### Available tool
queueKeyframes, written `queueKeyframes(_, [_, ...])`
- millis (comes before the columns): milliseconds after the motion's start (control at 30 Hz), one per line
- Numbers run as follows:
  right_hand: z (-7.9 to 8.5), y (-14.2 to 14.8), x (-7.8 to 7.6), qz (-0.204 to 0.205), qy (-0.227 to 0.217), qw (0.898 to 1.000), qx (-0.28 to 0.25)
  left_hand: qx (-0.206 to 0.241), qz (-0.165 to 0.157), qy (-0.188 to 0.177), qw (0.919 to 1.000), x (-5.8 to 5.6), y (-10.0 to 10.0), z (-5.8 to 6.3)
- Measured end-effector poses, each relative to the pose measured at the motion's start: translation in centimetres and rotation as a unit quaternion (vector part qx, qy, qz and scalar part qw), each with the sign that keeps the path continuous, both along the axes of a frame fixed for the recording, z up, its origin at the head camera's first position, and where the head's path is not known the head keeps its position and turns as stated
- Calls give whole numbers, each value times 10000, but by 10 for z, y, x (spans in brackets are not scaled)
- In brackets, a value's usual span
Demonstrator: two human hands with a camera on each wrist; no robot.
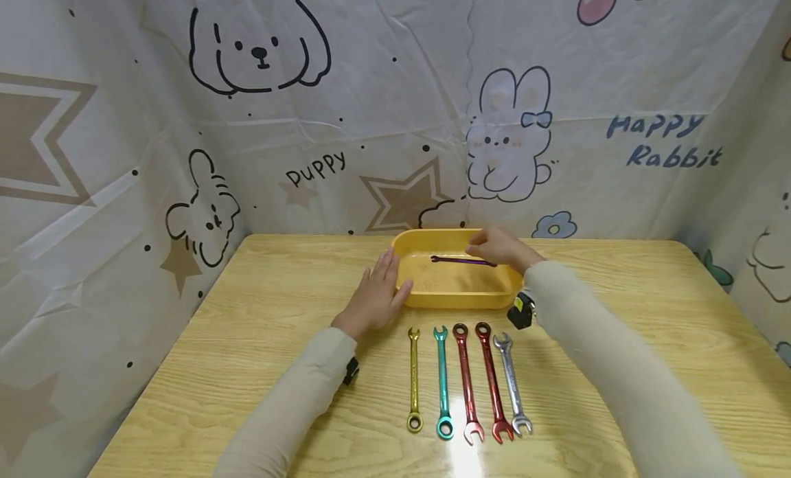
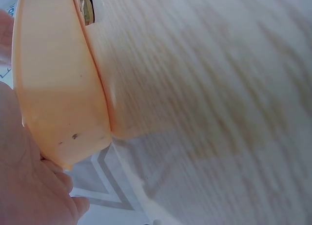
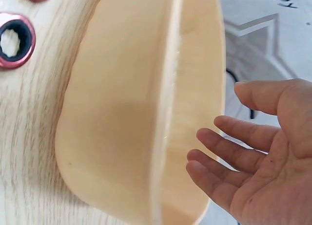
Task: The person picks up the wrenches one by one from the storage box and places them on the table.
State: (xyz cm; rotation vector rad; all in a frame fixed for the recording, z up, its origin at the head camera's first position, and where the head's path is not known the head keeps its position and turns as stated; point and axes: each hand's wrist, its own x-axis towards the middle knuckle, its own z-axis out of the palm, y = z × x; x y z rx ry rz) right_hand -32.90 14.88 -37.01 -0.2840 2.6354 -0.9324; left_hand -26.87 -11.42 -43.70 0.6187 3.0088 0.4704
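A yellow tray (image 1: 457, 300) stands at the back of the table, and a dark purple combination wrench (image 1: 463, 260) lies inside it. My left hand (image 1: 373, 296) rests on the tray's left end with its fingers extended; the left wrist view has that hand (image 2: 29, 176) against the tray wall (image 2: 63, 79). Over the right part of the tray is my right hand (image 1: 497, 246), above the purple wrench. In the right wrist view this hand (image 3: 263, 157) has loosely spread fingers and nothing between them, beside the tray (image 3: 117, 108).
In front of the tray lie a gold wrench (image 1: 414, 378), a teal wrench (image 1: 442, 382), two red wrenches, the left one (image 1: 466, 382) beside the right one (image 1: 491, 378), and a silver wrench (image 1: 511, 382). A printed cloth (image 1: 371, 121) hangs behind the wooden table (image 1: 278, 299).
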Motion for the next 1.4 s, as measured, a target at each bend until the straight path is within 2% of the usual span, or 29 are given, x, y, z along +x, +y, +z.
queueKeyframes(267, [-19, -7, -7, 389, 647, 9915, 1058, 25, -29, 78, 10000, -2, -1, -1])
queueKeyframes(367, [-26, -9, -4, 479, 541, 9897, 1234, -4, -26, 49, 10000, -2, -1, -1])
queueKeyframes(500, [-32, -10, 0, 526, 214, 9902, 1278, 11, -18, 53, 10000, -1, -1, 0])
queueKeyframes(567, [-35, -11, 0, 532, 196, 9899, 1301, 70, -29, 60, 10000, -1, -1, -1])
queueKeyframes(633, [-38, -12, -1, 562, 326, 9884, 1370, 85, -43, 73, 9999, -1, -2, -2])
queueKeyframes(867, [-48, -18, -5, 274, 701, 9850, 1553, 53, -24, 102, 9999, 1, -2, 0])
queueKeyframes(1100, [-55, -18, -6, 113, 896, 9847, 1493, 69, -26, 54, 10000, 2, -2, 0])
queueKeyframes(1400, [-64, -9, -10, -145, 1537, 9781, 1395, 77, -34, 66, 9999, 1, -2, 0])
